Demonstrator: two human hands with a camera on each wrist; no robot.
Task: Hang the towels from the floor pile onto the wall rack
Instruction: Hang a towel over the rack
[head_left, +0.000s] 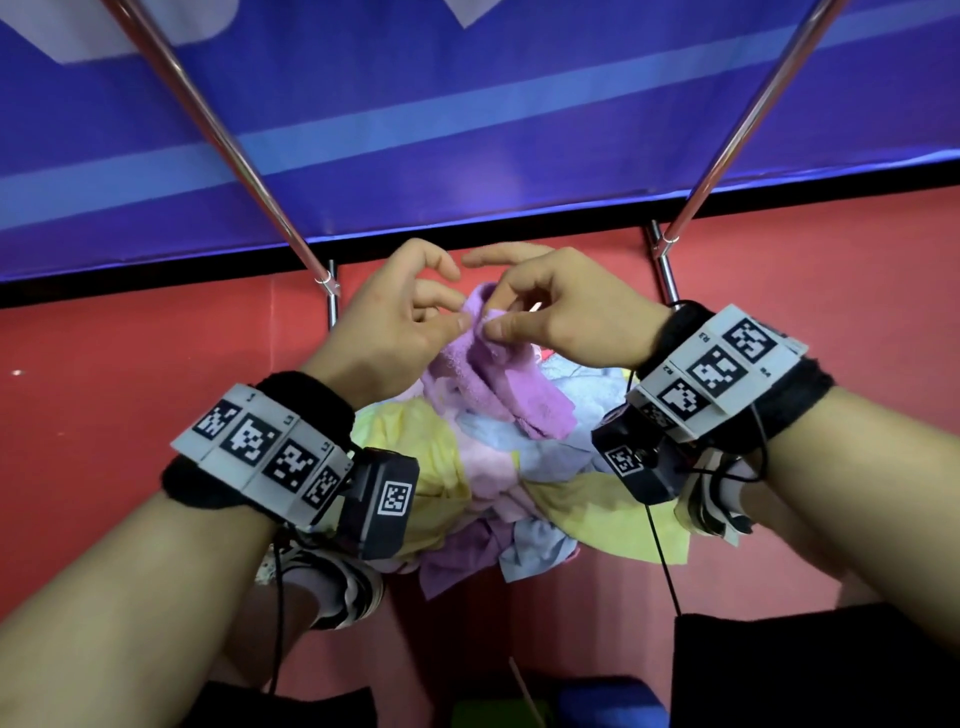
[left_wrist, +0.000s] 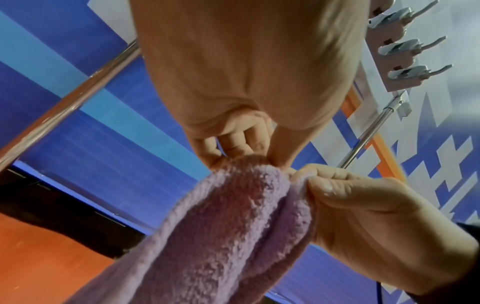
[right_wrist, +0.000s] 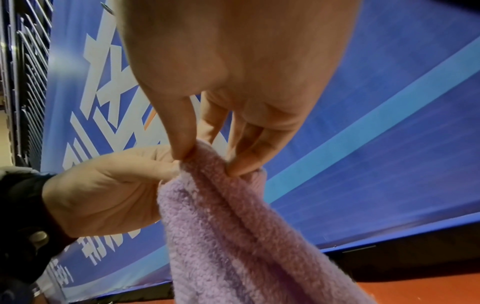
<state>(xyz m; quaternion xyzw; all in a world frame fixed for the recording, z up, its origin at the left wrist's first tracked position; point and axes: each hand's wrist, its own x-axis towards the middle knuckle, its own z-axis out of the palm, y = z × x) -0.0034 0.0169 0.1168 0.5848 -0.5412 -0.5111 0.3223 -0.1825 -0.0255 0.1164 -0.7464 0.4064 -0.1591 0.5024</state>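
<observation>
A lilac towel (head_left: 493, 384) hangs bunched from both my hands above the floor pile (head_left: 519, 493) of yellow, pink, blue and purple towels. My left hand (head_left: 457, 319) pinches the towel's top edge between thumb and fingertips. My right hand (head_left: 496, 322) pinches the same edge right beside it. The left wrist view shows the towel (left_wrist: 221, 226) under the left hand (left_wrist: 249, 162), with the right hand (left_wrist: 306, 181) gripping from the right. In the right wrist view the right hand (right_wrist: 202, 162) pinches a fold of the towel (right_wrist: 246, 226). Wall hooks (left_wrist: 410, 47) show in the left wrist view.
Two slanted chrome rods (head_left: 218, 135) (head_left: 748, 119) of a metal frame rise on either side, in front of a blue banner (head_left: 493, 130). The floor (head_left: 130, 374) is red. My feet in sandals (head_left: 332, 582) stand beside the pile.
</observation>
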